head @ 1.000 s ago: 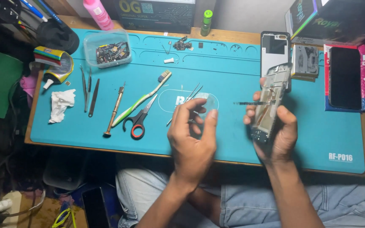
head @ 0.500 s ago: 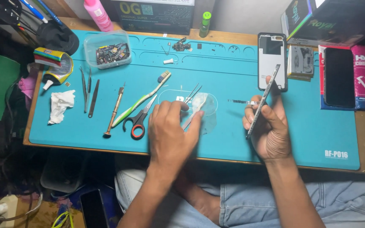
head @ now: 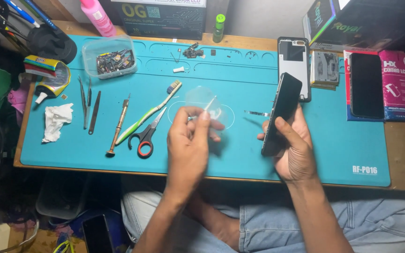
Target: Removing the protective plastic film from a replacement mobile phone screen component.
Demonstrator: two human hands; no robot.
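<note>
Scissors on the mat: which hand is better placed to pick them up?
Left, probably. The left hand hovers just right of the scissors, pinching only a clear film, whereas the right hand is farther off and grips a phone.

dark box (head: 165, 16) far edge, pink package (head: 398, 84) right.

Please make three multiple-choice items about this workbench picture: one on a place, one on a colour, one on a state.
1. Where do the black and red handled scissors lie?
A. On the teal work mat
B. In the clear plastic box
C. On the wooden edge

2. What colour is the bottle at the top left?
A. Green
B. Pink
C. White

3. What is the right hand doing?
A. Resting flat
B. Gripping the dark slim phone
C. Holding scissors

Answers: 1 A, they rest on the mat beside the green toothbrush. 2 B, its body is pink. 3 B, fingers wrap the phone, while the left hand pinches a clear thin film.
</note>
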